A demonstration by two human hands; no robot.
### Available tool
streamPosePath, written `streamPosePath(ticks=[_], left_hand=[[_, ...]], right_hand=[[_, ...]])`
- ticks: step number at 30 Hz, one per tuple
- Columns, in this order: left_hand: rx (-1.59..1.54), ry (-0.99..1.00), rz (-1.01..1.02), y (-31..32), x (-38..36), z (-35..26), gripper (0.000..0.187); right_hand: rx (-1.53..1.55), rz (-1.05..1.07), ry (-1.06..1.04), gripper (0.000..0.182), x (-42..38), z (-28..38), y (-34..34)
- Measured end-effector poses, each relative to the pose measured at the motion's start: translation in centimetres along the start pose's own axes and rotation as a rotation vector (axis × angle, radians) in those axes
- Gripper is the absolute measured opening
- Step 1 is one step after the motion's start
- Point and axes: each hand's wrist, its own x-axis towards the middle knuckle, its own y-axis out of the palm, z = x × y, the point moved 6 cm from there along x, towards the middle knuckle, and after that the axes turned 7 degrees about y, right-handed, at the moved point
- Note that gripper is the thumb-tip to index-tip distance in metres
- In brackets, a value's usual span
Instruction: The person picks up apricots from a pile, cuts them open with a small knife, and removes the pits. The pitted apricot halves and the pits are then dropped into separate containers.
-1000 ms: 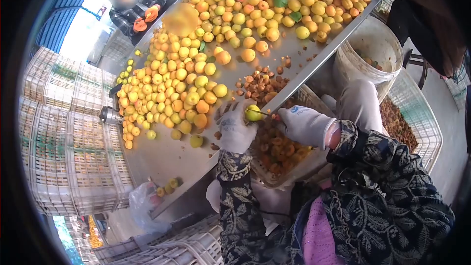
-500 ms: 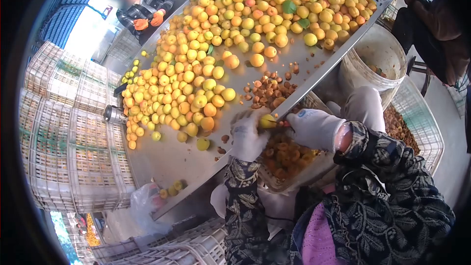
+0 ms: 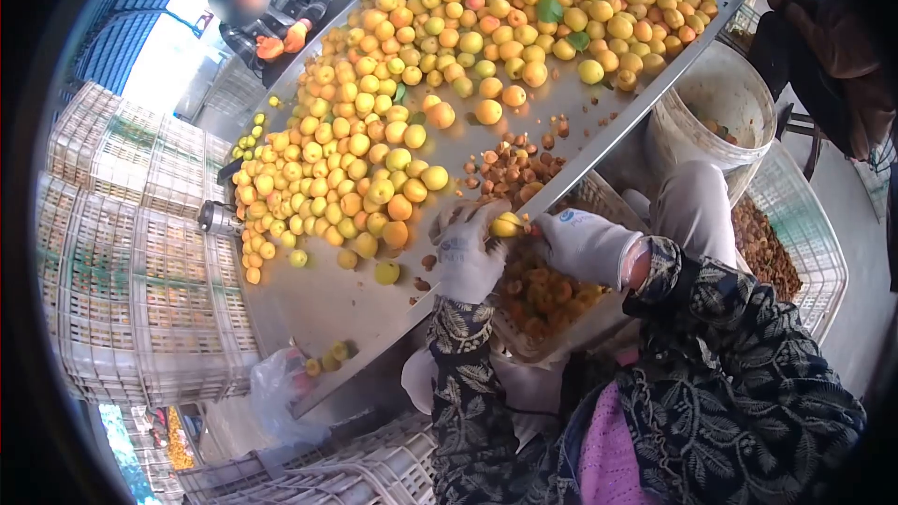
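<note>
My left hand (image 3: 470, 251), in a white glove, is closed around a yellow apricot (image 3: 508, 224) with a split showing in its skin. Close beside the fruit is my gloved right hand (image 3: 587, 245), its fingers closed on a small red-handled knife, mostly hidden by the glove. Both hands are at the edge of a metal table (image 3: 374, 337). Directly beneath them, a crate holds opened apricot halves (image 3: 543, 304). A heap of brown apricot pits (image 3: 514, 168) lies on the table just beyond my hands.
Many whole apricots (image 3: 374, 131) cover the table. A white bucket (image 3: 716, 108) and a crate of pits (image 3: 762, 252) stand to the right. Stacked plastic crates (image 3: 140, 262) rise at the left. One person (image 3: 271, 19) in orange gloves is across the table; another (image 3: 828, 65) is at right.
The apricot has turned in my left hand and now shows a split. My right hand has shifted slightly left and tilted. The person across the table has moved slightly.
</note>
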Motion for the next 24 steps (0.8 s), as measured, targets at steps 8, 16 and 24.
streamPosePath(ticks=[8, 16, 24], left_hand=[[0.382, 0.016, 0.167, -0.9, 0.7, -3.6, 0.047], [0.112, -0.082, 0.063, 0.6, -0.3, -1.4, 0.049], [-0.013, -0.030, -0.027, 0.0, -0.2, -0.8, 0.049]], right_hand=[[-0.044, 0.021, 0.063, 0.033, -0.8, -0.9, 0.5], [-0.030, 0.078, 0.015, 0.036, -1.4, -0.1, -1.3], [-0.058, 0.061, 0.051, 0.032, -0.6, 0.9, -0.4]])
